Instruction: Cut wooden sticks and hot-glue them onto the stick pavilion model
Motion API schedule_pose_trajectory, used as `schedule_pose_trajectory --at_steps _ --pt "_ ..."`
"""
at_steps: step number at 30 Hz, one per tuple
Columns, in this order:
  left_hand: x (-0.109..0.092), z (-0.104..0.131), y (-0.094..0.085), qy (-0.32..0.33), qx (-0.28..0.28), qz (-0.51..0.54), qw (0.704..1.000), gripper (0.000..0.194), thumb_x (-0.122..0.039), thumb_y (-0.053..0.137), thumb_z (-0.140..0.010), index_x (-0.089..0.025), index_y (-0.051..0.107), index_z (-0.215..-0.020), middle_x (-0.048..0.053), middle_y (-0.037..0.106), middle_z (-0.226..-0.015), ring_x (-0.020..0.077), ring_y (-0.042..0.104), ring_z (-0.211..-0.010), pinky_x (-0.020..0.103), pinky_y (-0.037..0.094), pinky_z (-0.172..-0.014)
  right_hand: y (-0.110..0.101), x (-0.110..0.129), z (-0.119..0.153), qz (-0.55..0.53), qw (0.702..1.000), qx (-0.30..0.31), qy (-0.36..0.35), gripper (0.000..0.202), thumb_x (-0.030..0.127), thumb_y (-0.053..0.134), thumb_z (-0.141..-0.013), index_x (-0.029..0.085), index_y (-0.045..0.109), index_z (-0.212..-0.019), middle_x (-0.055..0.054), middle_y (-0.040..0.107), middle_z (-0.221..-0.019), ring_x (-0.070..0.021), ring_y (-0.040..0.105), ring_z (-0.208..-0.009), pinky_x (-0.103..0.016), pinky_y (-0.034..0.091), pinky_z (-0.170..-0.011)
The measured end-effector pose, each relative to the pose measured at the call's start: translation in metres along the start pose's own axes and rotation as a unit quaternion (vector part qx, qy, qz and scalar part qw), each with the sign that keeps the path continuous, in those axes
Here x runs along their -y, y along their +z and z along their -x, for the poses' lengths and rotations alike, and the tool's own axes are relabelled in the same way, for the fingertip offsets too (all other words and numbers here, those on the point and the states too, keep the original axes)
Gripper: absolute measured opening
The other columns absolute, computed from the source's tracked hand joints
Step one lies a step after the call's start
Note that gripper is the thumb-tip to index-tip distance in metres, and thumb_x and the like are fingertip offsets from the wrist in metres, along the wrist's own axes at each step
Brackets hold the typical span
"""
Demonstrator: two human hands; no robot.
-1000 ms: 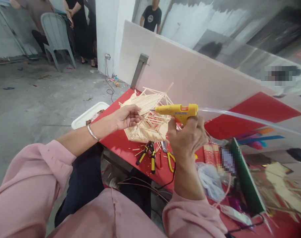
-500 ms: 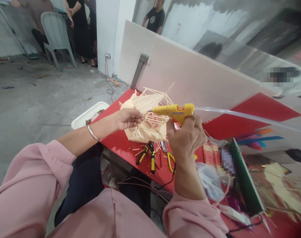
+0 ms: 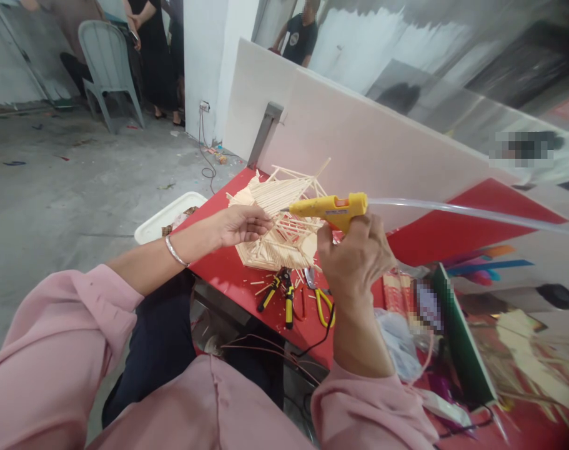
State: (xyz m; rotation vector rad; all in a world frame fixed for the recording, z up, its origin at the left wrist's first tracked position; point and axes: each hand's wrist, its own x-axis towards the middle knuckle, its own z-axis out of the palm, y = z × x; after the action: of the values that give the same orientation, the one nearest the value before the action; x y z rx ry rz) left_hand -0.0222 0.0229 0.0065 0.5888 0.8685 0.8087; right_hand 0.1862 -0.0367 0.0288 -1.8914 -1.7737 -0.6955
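My right hand [image 3: 356, 253] grips a yellow hot glue gun [image 3: 333, 208], its nozzle pointing left. A long clear glue stick [image 3: 434, 206] runs out of its back to the right. My left hand [image 3: 247, 225] is closed in a pinch just at the nozzle tip; what lies between the fingertips is too small to make out. Behind and below both hands stands a model built from thin wooden sticks [image 3: 284, 194], with slatted, sloping surfaces. My left hand partly hides its left side.
Black-and-yellow pliers [image 3: 277, 290] and yellow-handled pliers [image 3: 322, 306] lie on the red table [image 3: 228, 278] among stick scraps. A white board [image 3: 359, 137] stands behind. Plastic bags [image 3: 396, 344] and a green-sided box [image 3: 466, 337] are at right. Several people stand or sit farther back.
The glue gun's rear and my right hand have shifted very slightly. My left hand stays in place by the nozzle.
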Motion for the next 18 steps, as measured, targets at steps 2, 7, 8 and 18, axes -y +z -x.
schedule_pose_trajectory --at_steps 2,7,8,18 --pt "0.001 0.000 -0.001 0.002 -0.002 0.006 1.000 0.009 -0.012 0.065 -0.074 -0.009 0.070 -0.067 0.010 0.070 -0.060 0.0107 0.060 -0.048 0.019 0.049 -0.043 -0.002 -0.001 -0.002 -0.006 1.000 -0.001 0.003 0.049 0.040 0.045 -0.089 0.010 0.051 -0.129 -0.020 0.059 -0.103 -0.0304 0.057 -0.091 -0.038 0.040 -0.067" --pt "0.002 0.006 -0.012 0.015 0.014 0.022 1.000 0.006 -0.017 0.068 -0.072 -0.012 0.070 -0.069 0.011 0.072 -0.065 0.0132 0.061 -0.049 0.022 0.050 -0.041 -0.001 -0.004 0.001 -0.027 0.998 -0.051 0.031 0.046 0.049 0.047 -0.090 0.015 0.057 -0.120 -0.017 0.063 -0.095 -0.0279 0.059 -0.081 -0.039 0.041 -0.064" --pt "0.002 0.010 -0.016 0.025 0.018 0.023 0.999 0.006 -0.017 0.069 -0.072 -0.012 0.071 -0.071 0.011 0.072 -0.065 0.0133 0.062 -0.049 0.021 0.050 -0.041 0.000 -0.005 0.003 -0.026 0.997 -0.059 0.042 0.047 0.051 0.048 -0.089 0.014 0.058 -0.118 -0.016 0.063 -0.092 -0.0276 0.059 -0.080 -0.039 0.041 -0.064" --pt "0.063 0.077 -0.037 0.300 -0.143 0.014 0.943 0.015 -0.026 0.075 -0.067 -0.014 0.071 -0.075 -0.001 0.065 -0.057 0.0080 0.056 -0.041 0.016 0.040 -0.036 -0.027 -0.027 0.077 -0.071 0.971 -0.092 0.207 0.070 0.073 0.062 -0.074 0.015 0.058 -0.112 -0.011 0.063 -0.088 -0.0319 0.061 -0.087 -0.043 0.046 -0.072"
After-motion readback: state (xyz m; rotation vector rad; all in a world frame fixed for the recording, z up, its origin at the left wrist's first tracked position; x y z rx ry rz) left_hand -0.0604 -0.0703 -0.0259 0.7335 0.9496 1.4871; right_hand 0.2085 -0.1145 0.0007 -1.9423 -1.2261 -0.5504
